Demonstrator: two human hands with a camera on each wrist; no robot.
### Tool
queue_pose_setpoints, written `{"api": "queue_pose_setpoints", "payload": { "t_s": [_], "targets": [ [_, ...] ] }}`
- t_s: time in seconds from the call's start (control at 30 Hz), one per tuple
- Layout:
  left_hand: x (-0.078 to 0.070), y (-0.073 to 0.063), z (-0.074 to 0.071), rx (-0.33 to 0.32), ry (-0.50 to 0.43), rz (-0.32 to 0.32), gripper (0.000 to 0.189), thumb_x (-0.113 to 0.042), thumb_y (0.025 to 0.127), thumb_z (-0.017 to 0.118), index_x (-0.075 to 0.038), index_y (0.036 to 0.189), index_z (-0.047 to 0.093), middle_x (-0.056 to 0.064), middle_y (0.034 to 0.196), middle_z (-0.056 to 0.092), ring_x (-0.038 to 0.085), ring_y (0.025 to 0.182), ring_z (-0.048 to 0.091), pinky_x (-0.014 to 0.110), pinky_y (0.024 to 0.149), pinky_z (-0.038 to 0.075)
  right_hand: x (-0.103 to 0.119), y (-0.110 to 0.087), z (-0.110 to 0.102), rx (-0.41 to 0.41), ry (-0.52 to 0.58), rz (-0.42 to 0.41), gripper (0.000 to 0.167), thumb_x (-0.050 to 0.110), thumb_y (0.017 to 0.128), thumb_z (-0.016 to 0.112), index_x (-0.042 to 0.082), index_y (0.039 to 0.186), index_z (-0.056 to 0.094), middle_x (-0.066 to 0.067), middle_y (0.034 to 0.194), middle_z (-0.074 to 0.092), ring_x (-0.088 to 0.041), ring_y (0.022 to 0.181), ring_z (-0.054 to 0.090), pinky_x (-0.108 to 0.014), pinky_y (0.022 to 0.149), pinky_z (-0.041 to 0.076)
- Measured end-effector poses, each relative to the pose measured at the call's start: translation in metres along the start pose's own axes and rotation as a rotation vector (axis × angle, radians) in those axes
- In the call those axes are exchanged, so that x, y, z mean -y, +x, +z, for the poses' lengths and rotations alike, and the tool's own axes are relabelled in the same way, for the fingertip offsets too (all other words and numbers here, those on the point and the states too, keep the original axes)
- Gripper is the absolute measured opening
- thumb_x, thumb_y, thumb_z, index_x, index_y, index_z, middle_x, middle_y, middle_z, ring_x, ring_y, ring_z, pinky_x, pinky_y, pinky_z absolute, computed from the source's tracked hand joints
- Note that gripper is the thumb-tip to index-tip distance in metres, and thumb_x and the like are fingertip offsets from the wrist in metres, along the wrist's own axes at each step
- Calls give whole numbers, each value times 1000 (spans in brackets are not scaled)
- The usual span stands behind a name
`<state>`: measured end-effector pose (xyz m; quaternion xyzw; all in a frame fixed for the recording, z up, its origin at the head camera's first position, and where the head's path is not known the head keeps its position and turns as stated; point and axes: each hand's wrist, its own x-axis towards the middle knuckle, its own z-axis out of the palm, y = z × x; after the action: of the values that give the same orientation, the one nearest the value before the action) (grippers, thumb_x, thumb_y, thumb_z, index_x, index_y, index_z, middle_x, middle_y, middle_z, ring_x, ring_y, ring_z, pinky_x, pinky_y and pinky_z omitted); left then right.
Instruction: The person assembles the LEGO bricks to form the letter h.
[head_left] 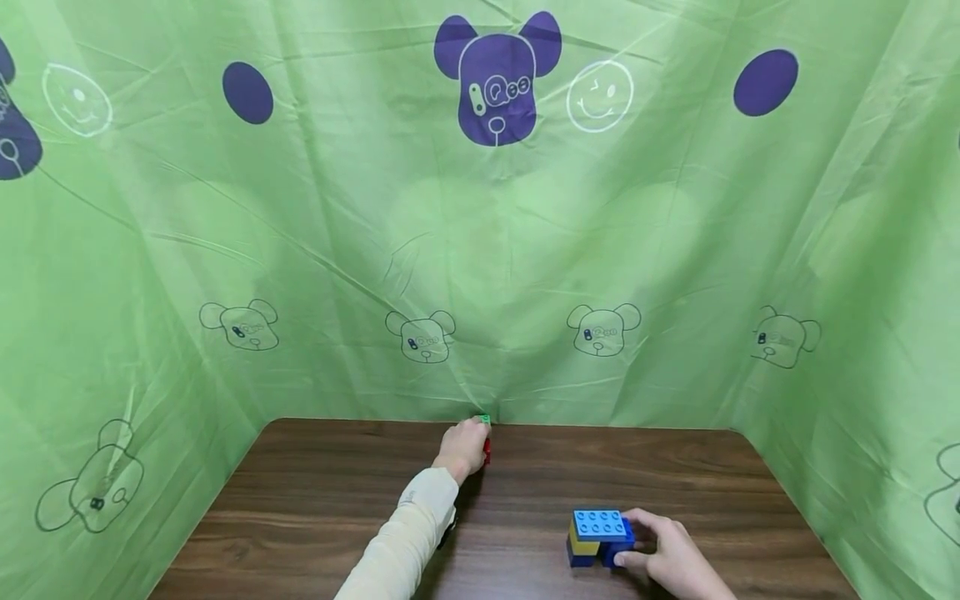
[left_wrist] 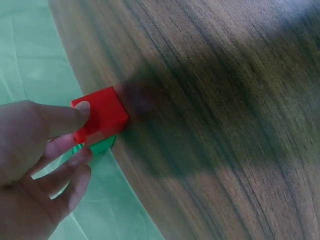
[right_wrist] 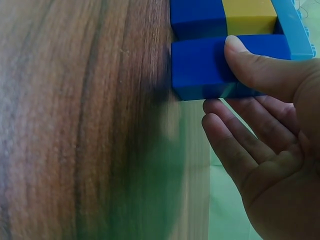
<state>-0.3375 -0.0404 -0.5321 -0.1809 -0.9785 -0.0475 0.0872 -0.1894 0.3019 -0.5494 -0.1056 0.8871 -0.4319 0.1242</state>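
Plainly, left fingers (left_wrist: pixel 59 148) flank red block (left_wrist: pixel 106 112); right (right_wrist: pixel 227 145), blue (right_wrist: pixel 200 65).

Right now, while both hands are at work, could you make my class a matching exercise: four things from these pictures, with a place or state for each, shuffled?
Things
1. Left hand
2. Yellow brick
3. Right hand
4. Light-blue brick

Places or states
A. Under the light-blue brick
B. Studs facing up
C. Holds a dark-blue leg
D. Holds the red brick

Pairs: 1-D, 2-A, 3-C, 4-B
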Motion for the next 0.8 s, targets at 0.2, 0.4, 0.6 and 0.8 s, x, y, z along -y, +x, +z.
{"api": "queue_pose_setpoints", "payload": {
  "t_s": [0.2,0.4,0.6,0.8],
  "targets": [
    [0,3,4,-4,-35,-35,21,-2,75,80,-12,73,61,5,88,67,26,85,68,38,68,58,-1,0,2,-10,-2,-11,61,39,79,85,5,125,65,-8,110,73,-22,97,69,-26,74,54],
    [1,1,6,41,-91,-72,24,-2,76,80,-13,69,61,3,78,65,21,78,66,35,66,55,-1,0,3,-23,-32,-17,60,40,79,85,6,124,66,-5,108,73,-17,95,69,-25,73,53],
    [3,2,13,50,-131,-70,30,0,76,80,-15,65,57,2,77,62,20,77,64,34,66,54,0,-1,4,-55,-91,-42,54,38,79,86,8,119,68,-1,103,74,-5,90,66,-24,74,52],
    [2,1,13,64,-129,-46,26,-6,80,82,-13,71,58,2,83,61,21,82,65,33,69,55,0,-2,5,-74,-99,-65,50,38,78,86,10,117,69,0,102,74,-2,89,66,-24,75,53]
  ]
}}
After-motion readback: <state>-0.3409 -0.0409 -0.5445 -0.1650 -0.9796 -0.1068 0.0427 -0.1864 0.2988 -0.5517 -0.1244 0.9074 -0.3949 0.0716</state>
